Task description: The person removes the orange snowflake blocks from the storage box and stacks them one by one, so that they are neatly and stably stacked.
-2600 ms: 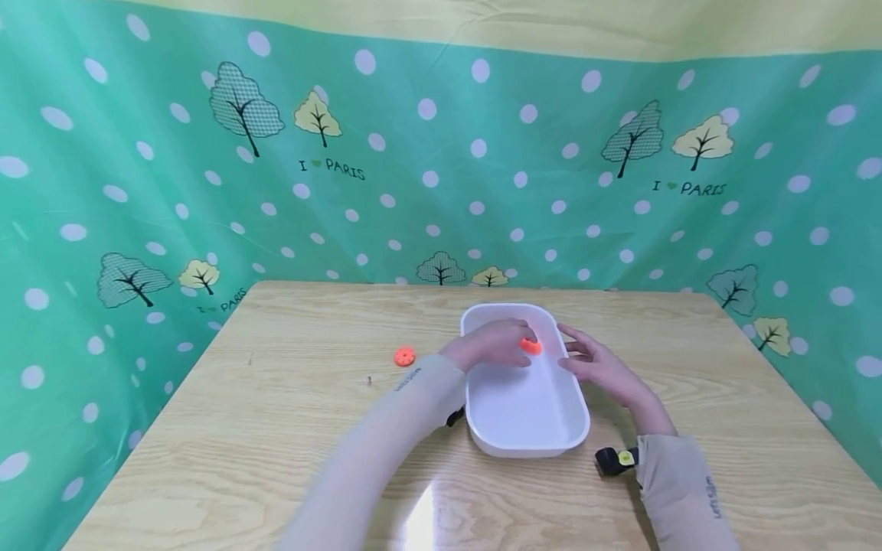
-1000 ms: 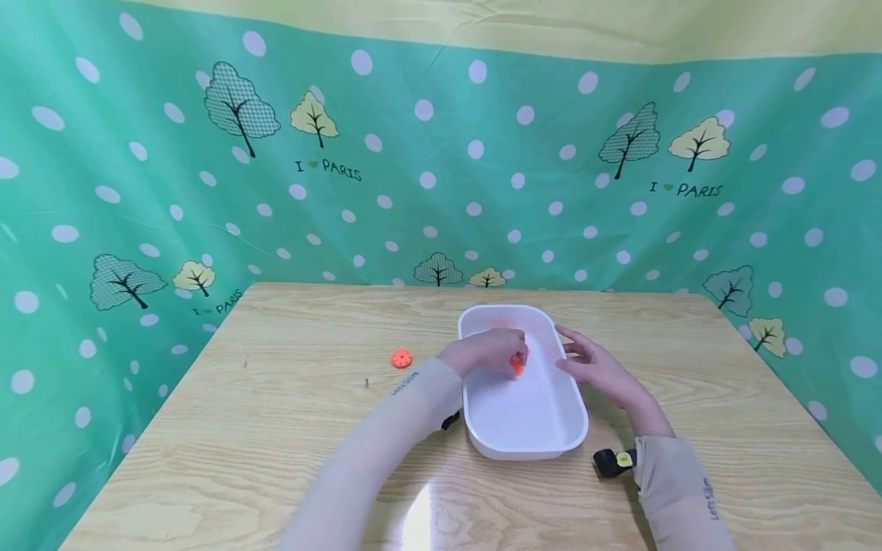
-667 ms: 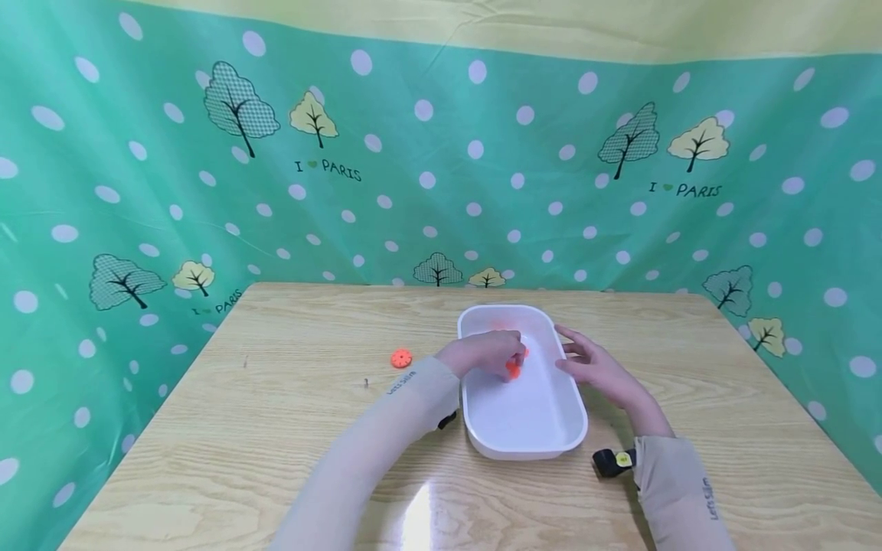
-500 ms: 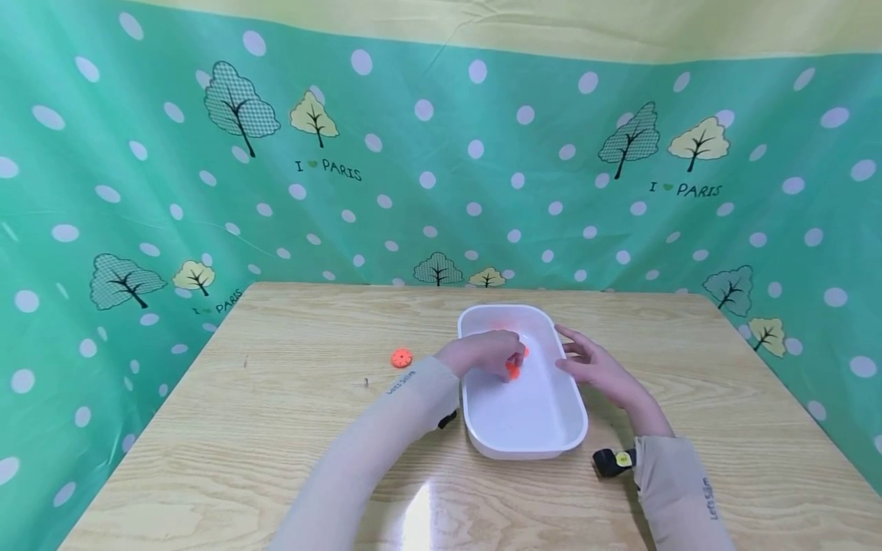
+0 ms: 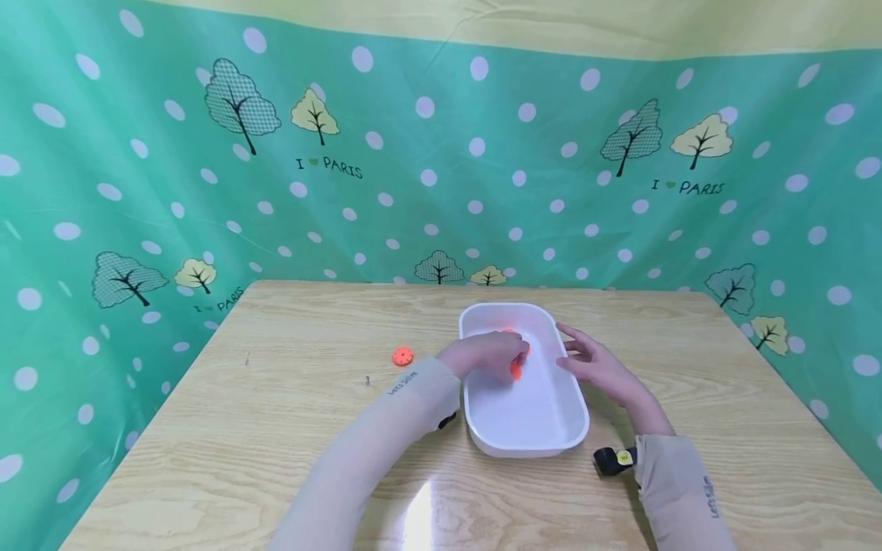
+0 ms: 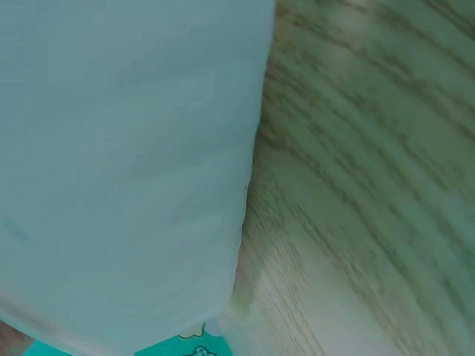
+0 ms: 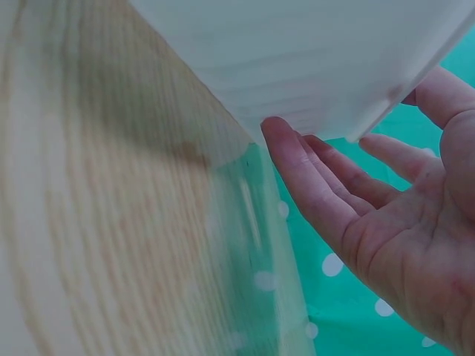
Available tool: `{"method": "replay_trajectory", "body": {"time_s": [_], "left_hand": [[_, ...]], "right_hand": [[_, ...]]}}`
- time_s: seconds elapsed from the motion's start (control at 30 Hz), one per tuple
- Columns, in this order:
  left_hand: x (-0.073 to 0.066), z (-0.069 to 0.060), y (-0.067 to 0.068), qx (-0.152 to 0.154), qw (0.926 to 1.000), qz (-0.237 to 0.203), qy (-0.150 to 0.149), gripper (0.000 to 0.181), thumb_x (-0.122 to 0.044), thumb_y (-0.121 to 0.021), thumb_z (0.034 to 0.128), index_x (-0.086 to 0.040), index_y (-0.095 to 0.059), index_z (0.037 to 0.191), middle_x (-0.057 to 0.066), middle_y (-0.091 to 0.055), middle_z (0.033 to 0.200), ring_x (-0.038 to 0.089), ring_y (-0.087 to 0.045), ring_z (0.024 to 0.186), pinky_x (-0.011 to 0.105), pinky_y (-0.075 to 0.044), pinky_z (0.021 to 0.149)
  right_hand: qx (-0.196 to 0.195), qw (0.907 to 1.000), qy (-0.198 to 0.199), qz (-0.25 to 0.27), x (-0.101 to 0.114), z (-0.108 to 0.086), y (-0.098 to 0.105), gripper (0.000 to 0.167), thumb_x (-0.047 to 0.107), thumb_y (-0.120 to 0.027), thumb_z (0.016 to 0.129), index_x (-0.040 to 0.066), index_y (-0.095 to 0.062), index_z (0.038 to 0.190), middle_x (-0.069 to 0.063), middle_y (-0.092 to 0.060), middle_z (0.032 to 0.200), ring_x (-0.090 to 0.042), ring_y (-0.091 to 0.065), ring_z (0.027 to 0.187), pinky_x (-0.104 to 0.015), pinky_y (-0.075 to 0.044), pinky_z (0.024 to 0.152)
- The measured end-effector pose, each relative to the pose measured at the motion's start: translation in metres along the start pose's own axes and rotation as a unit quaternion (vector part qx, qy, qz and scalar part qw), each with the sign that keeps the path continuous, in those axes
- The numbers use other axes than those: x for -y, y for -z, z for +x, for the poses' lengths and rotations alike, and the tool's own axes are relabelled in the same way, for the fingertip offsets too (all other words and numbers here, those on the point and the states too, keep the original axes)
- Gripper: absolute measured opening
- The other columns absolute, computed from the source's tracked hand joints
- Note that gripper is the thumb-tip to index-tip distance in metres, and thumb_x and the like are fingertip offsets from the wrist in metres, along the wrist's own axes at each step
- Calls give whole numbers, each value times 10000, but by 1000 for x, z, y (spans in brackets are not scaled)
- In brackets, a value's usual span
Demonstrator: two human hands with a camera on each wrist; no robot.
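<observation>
In the head view a deep white plastic bin [image 5: 527, 421] stands on the wooden table. My left hand [image 5: 485, 356] reaches over its left wall, with curled fingertips on a bright orange piece [image 5: 515, 372] inside. The hand hides most of that piece, so its shape cannot be made out. More orange shows just behind the knuckles. My right hand [image 5: 606, 371] is at the bin's right wall, thumb over the rim. In the right wrist view its fingers [image 7: 312, 193] lie against the outer wall. A round orange disc with small holes [image 5: 403, 356] lies left of the bin.
The table [image 5: 289, 428] reaches back to a green dotted curtain [image 5: 386, 229]. A tiny dark speck [image 5: 367, 380] is near the disc. Bin wall and table fill the left wrist view. A black wrist camera [image 5: 609, 461] sits below the right wrist.
Since the first frame my left fingers have curled onto the orange piece and drawn it a little left and nearer. In the last half second it shifts slightly. The right hand keeps its place.
</observation>
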State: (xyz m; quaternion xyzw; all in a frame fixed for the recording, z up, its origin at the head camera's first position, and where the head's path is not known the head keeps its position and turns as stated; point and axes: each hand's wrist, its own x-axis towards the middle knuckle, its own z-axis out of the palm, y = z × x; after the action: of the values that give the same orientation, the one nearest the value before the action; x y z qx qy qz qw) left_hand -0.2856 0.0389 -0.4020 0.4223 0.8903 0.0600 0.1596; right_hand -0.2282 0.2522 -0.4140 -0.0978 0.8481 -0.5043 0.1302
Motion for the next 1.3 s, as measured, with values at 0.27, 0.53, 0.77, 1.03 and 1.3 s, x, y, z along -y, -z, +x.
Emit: {"method": "replay_trajectory", "body": {"time_s": [0.27, 0.53, 0.77, 1.03, 1.3], "left_hand": [[-3, -2, -1, 58, 10000, -9, -62, 277, -68, -648, 766, -216, -592, 993, -47, -503, 889, 105, -483, 787, 203, -384, 686], [-2, -5, 2, 76, 9999, -51, 41, 256, -61, -605, 804, -225, -643, 998, -54, -525, 906, 106, -478, 837, 209, -390, 721], [-1, -5, 2, 72, 9999, -77, 44, 232, -83, -577, 852, -190, -648, 1045, -54, -563, 945, 97, -488, 867, 194, -401, 780], [-2, -7, 2, 19, 9999, -113, 45, 251, -92, -612, 819, -142, -648, 1062, -43, -600, 931, 93, -507, 832, 180, -412, 774], [-4, -18, 9, -611, 9966, -558, -19, 320, -104, -668, 791, -125, -631, 1107, -29, -583, 997, 79, -533, 887, 158, -422, 804]], "right_hand": [[-27, 10000, -2, -2, 0, 0, 0, 650, 232, -548, 893, 190, -214, 1450, -240, -389, 1338, -369, -480, 1137, -435, -474, 870], [-14, 10000, -13, -30, 1, 0, 0, 650, 238, -544, 896, 195, -210, 1452, -234, -391, 1336, -355, -489, 1124, -430, -472, 874], [-19, 10000, -86, -42, 0, 0, 1, 657, 252, -548, 893, 198, -207, 1453, -229, -391, 1334, -348, -488, 1125, -430, -464, 882], [-13, 10000, -36, -70, 1, -1, 0, 664, 252, -550, 892, 191, -202, 1454, -231, -394, 1332, -355, -490, 1124, -426, -471, 876], [-13, 10000, 7, -49, 0, -1, 0, 663, 253, -552, 893, 187, -204, 1454, -241, -389, 1329, -357, -491, 1119, -424, -474, 868]]}}
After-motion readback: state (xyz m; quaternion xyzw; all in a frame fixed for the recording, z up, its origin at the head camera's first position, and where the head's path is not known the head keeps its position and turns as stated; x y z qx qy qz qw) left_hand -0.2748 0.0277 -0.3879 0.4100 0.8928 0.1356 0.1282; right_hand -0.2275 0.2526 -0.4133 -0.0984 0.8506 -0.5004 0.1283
